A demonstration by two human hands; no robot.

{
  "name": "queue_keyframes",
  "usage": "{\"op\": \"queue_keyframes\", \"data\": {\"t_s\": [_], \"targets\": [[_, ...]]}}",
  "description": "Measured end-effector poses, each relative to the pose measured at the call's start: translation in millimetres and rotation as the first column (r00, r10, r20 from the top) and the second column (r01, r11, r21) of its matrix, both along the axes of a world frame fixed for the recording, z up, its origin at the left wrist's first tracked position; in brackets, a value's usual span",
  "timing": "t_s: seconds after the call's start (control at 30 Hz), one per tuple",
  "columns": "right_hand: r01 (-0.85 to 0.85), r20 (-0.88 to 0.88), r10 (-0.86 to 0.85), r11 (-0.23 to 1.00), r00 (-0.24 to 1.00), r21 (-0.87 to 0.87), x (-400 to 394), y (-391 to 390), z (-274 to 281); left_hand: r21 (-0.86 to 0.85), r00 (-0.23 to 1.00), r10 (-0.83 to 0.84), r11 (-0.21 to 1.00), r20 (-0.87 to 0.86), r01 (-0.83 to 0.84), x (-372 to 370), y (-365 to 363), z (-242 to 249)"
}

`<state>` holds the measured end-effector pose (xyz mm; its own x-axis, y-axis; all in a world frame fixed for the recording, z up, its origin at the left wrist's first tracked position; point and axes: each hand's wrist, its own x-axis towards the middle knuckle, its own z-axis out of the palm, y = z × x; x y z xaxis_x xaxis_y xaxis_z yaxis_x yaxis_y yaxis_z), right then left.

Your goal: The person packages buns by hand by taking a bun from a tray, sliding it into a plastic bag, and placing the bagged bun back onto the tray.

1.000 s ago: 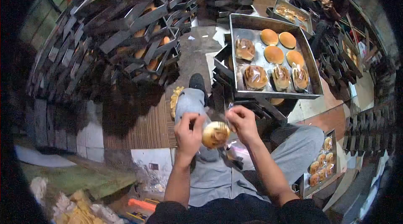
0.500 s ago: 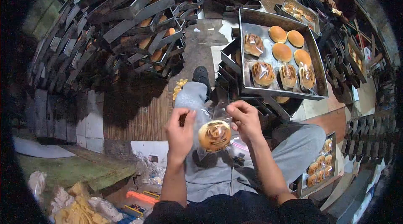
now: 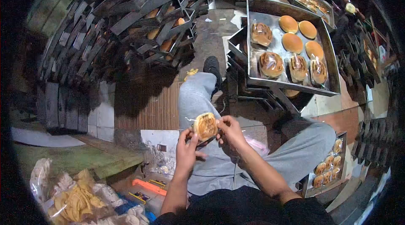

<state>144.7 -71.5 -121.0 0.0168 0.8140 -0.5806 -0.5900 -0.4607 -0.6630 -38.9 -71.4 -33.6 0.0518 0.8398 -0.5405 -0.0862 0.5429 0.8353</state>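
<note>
Over my lap, a bun (image 3: 206,126) with a brown printed top sits in a clear plastic bag. My left hand (image 3: 187,149) grips its left side, thumb and fingers closed around the edge. At the opposite side, the fingers of my right hand (image 3: 230,130) are pinched at the wrapping. Most of the film is too clear to trace, and the bag's mouth is hard to make out. Ahead and to the right, a metal tray (image 3: 291,85) holds several plain golden buns (image 3: 292,43) and several bagged printed buns (image 3: 271,64).
Stacked dark baking trays (image 3: 143,9) crowd the left and back. A lower tray (image 3: 309,191) of wrapped buns lies by my right knee. An orange-handled tool (image 3: 149,186) and crumpled yellow plastic (image 3: 78,199) are at lower left. Another person's hand (image 3: 349,7) holds a bun at upper right.
My hands have moved closer together, from holding the bag's upper edges to gripping the bun's sides. The bagged bun is now higher and tilted. The whole view has shifted slightly.
</note>
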Motion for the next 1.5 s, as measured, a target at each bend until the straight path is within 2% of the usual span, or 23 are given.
{"op": "queue_keyframes", "data": {"t_s": [0.03,0.07,0.1,0.13,0.27,0.33,0.47,0.53,0.57,0.63,0.67,0.7,0.8,0.83,0.9,0.93,0.97,1.07,1.13,1.23,1.3,1.37,1.5], "targets": [[-0.005,0.158,-0.003,0.998,0.987,0.055,5,5,2,0.003,1.0,-0.012,1.0,0.003,0.012,11,-3,2],[0.078,0.044,-0.08,0.996,0.996,0.044,15,7,6,0.307,0.977,-0.062,0.943,-0.205,0.124,25,-6,5],[0.13,-0.2,-0.104,0.984,0.974,0.12,30,7,40,0.556,0.915,-0.037,0.784,-0.402,0.275,34,-5,6],[0.137,-0.149,-0.102,0.96,0.984,0.244,36,8,53,0.527,0.701,-0.09,0.593,-0.707,0.608,26,-4,-3],[0.051,0.236,-0.175,0.89,0.956,0.454,69,14,109,0.816,0.832,0.04,0.222,-0.554,0.533,45,0,-5],[0.069,0.381,-0.309,0.846,0.872,0.528,102,33,144,0.567,0.567,0.131,0.4,-0.813,0.72,22,2,-15],[0.118,0.419,-0.447,0.782,0.79,0.612,204,138,182,0.57,0.765,0.017,0.678,-0.644,0.465,-43,25,-78],[0.136,0.577,-0.333,0.924,0.746,0.357,248,190,193,-0.17,0.489,-0.5,0.802,-0.715,0.573,-70,41,-69],[0.178,0.66,-0.233,0.973,0.715,0.15,258,199,201,-0.169,0.486,-0.504,0.798,-0.714,0.579,-71,40,-59],[0.165,0.929,-0.365,0.922,0.063,0.351,282,201,166,0.06,0.247,-0.076,0.863,-0.966,0.502,-71,45,-36],[0.012,0.851,-0.519,0.853,-0.083,0.521,260,166,174,0.116,0.228,0.005,0.872,-0.974,0.475,-76,50,-41],[-0.116,0.744,-0.661,0.75,-0.1,0.651,233,134,177,0.119,0.237,0.005,0.875,-0.971,0.47,-74,56,-40],[0.036,0.857,-0.515,0.857,0.019,0.514,152,30,137,0.414,0.476,0.193,0.808,-0.858,0.419,-53,72,-32],[-0.084,0.862,-0.504,0.862,-0.043,0.5,126,6,117,0.409,0.481,0.186,0.813,-0.857,0.415,-36,73,-33],[-0.177,0.989,-0.045,0.982,0.144,0.07,92,-63,33,0.624,0.693,0.162,0.608,-0.702,0.49,6,67,-34],[-0.249,0.992,0.111,0.964,0.056,-0.094,69,-96,-1,0.597,0.722,-0.003,0.559,-0.692,0.575,28,63,-30],[-0.305,0.965,0.259,0.917,-0.041,-0.258,52,-117,-19,0.577,0.723,-0.17,0.495,-0.669,0.65,50,54,-28],[-0.429,0.978,0.177,0.879,-0.114,-0.209,44,-132,-27,0.547,0.732,-0.482,0.487,-0.481,0.68,92,10,-74],[-0.421,0.991,0.104,0.898,-0.083,-0.129,47,-123,2,0.372,0.459,-0.503,0.268,-0.733,0.889,98,-8,-79],[-0.406,0.995,0.097,0.909,-0.015,-0.095,52,-123,8,0.29,0.377,-0.511,0.244,-0.772,0.925,87,-15,-96],[-0.352,0.98,0.016,0.934,0.196,0.055,53,-124,12,0.388,0.466,-0.465,0.259,-0.753,0.885,85,-11,-93],[-0.354,0.99,0.024,0.935,0.135,0.026,51,-125,9,0.028,0.549,-0.789,0.564,-0.277,0.825,87,-4,-66],[-0.387,0.999,0.025,0.921,-0.046,-0.041,48,-122,-9,0.24,0.621,-0.675,0.577,-0.399,0.781,92,-9,-104]]}}
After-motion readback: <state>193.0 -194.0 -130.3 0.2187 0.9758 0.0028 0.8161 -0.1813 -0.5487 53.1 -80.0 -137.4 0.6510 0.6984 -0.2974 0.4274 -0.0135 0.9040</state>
